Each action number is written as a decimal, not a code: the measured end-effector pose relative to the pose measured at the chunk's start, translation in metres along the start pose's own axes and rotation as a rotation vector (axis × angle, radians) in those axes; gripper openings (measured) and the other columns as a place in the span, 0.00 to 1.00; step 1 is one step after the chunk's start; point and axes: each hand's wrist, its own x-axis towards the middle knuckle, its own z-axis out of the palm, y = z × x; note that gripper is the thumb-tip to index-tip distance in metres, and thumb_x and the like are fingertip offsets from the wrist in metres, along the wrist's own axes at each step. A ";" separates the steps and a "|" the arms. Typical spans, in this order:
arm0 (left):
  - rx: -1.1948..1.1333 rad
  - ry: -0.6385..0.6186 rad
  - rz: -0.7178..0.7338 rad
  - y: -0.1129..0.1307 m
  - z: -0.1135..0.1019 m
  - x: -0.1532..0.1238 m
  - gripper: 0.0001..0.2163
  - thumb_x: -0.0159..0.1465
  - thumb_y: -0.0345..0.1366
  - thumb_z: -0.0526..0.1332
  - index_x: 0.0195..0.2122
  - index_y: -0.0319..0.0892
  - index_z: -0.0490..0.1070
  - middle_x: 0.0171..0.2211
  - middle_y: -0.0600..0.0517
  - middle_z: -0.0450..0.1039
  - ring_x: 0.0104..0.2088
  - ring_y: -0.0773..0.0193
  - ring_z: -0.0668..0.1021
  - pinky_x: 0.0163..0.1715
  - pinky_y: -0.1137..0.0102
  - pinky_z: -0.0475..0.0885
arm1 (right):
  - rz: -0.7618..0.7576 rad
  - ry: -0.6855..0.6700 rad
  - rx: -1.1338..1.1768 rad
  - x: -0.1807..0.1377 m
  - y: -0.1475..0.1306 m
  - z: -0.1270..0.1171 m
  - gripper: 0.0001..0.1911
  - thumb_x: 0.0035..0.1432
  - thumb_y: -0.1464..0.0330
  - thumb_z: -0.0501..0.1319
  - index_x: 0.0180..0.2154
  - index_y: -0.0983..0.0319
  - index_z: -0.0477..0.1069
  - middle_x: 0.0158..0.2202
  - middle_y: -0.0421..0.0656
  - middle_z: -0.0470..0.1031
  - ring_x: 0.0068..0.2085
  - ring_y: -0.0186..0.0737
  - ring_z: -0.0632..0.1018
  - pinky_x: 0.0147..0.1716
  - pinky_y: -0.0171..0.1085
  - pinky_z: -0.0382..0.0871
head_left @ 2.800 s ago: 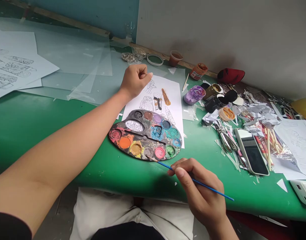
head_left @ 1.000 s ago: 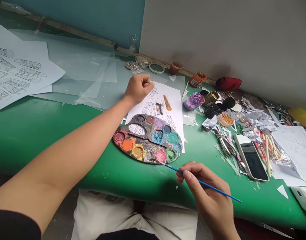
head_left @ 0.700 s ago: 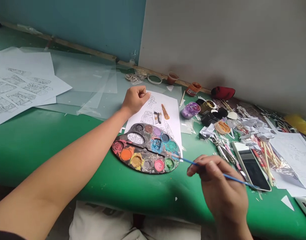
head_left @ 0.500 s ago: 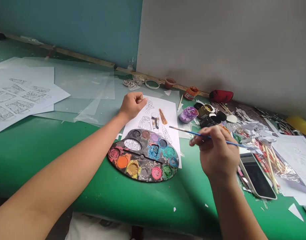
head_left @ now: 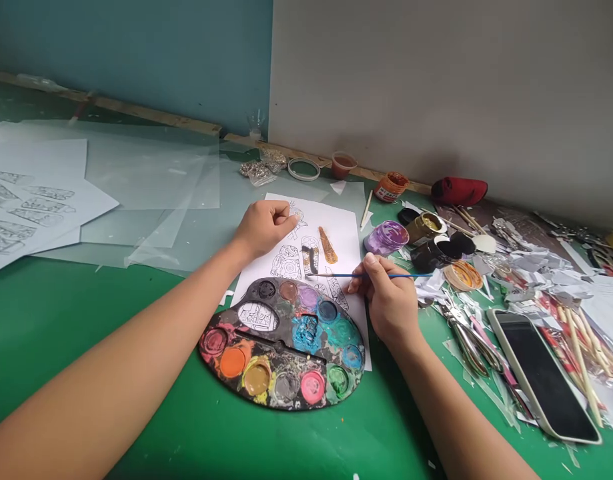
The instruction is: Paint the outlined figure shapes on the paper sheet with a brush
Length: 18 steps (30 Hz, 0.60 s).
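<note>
A sheet of white paper (head_left: 343,230) with black line drawings lies ahead of me, one shape on it coloured brown and another partly black. My left hand (head_left: 267,228) rests closed on its upper left part; whether the curled fingers hold anything is hidden. Pinched in my right hand (head_left: 389,293) is a thin blue paintbrush (head_left: 343,275), lying nearly level, its tip at the lower end of the black-painted shape. A paint palette (head_left: 281,344) with several coloured wells covers the near part of the sheet, below both hands.
Open paint jars, among them a purple jar (head_left: 386,237) and an orange jar (head_left: 391,187), stand beyond my right hand. Right of it lie pliers (head_left: 469,340), a phone (head_left: 546,377) and paper scraps (head_left: 531,270). More printed sheets (head_left: 51,200) and clear film (head_left: 151,157) are at the left.
My right hand has moved left and down to the paper, bringing the brush tip onto the partly black shape. My left hand stays on the sheet. The view has shifted slightly.
</note>
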 end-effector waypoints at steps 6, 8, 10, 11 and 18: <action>0.004 -0.004 -0.021 0.000 0.001 0.001 0.19 0.55 0.39 0.61 0.17 0.45 0.48 0.17 0.59 0.47 0.22 0.68 0.54 0.24 0.69 0.51 | -0.043 -0.039 -0.092 0.000 -0.001 0.000 0.21 0.53 0.51 0.68 0.23 0.60 0.71 0.17 0.37 0.70 0.20 0.34 0.72 0.23 0.35 0.69; -0.001 -0.005 -0.021 0.001 0.001 0.001 0.19 0.55 0.38 0.61 0.17 0.45 0.48 0.17 0.59 0.47 0.22 0.68 0.54 0.24 0.69 0.52 | -0.034 -0.016 -0.082 0.000 -0.001 -0.001 0.21 0.53 0.51 0.69 0.23 0.61 0.71 0.17 0.37 0.69 0.19 0.33 0.71 0.22 0.35 0.69; -0.008 -0.005 -0.021 0.002 0.001 0.001 0.19 0.55 0.38 0.61 0.17 0.45 0.48 0.17 0.59 0.47 0.22 0.68 0.55 0.24 0.69 0.52 | -0.021 0.012 -0.054 0.000 -0.002 -0.002 0.21 0.52 0.51 0.69 0.23 0.60 0.71 0.17 0.36 0.68 0.18 0.32 0.70 0.21 0.35 0.69; -0.011 -0.006 -0.020 0.002 0.000 0.001 0.19 0.55 0.38 0.61 0.17 0.45 0.48 0.17 0.59 0.47 0.22 0.68 0.55 0.24 0.69 0.52 | -0.018 0.019 -0.044 0.000 -0.002 -0.002 0.21 0.51 0.51 0.70 0.23 0.61 0.71 0.17 0.36 0.68 0.18 0.32 0.70 0.21 0.35 0.69; -0.011 -0.006 -0.015 0.001 0.001 0.001 0.19 0.55 0.38 0.61 0.17 0.45 0.48 0.17 0.59 0.47 0.21 0.68 0.54 0.24 0.69 0.51 | -0.056 -0.009 -0.143 -0.002 -0.005 0.000 0.22 0.53 0.50 0.68 0.22 0.61 0.71 0.16 0.37 0.69 0.19 0.33 0.71 0.22 0.34 0.68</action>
